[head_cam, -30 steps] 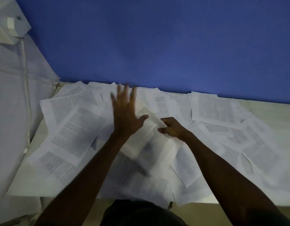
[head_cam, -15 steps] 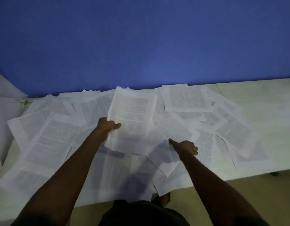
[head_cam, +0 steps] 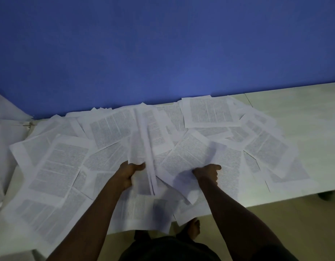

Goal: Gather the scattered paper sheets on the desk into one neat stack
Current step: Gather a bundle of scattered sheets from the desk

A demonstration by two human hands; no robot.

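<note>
A blue wall [head_cam: 163, 49] fills the upper part of the view. Below it a pale counter [head_cam: 304, 117] runs from left to right, its right end bare. Most of the counter is covered by scattered paper sheets [head_cam: 55, 166], printed with dense text, overlapping at many angles and hanging over the near edge. One sheet [head_cam: 210, 112] lies flat against the wall at the far side. White material [head_cam: 6, 113] is seen at the left edge. A held bundle of sheets [head_cam: 142, 144] is raised on its edge near the middle of the spread, blurred; it is gripped at its near end by the left hand [head_cam: 130, 173], whose fingers are curled round it with the thumb on top. Just to its right, the right hand [head_cam: 208, 171] is laid on a tilted sheet [head_cam: 189, 153], fingers curled and pinching the paper's near edge. A bare foot [head_cam: 194, 227] is seen on the floor below the counter edge.
</note>
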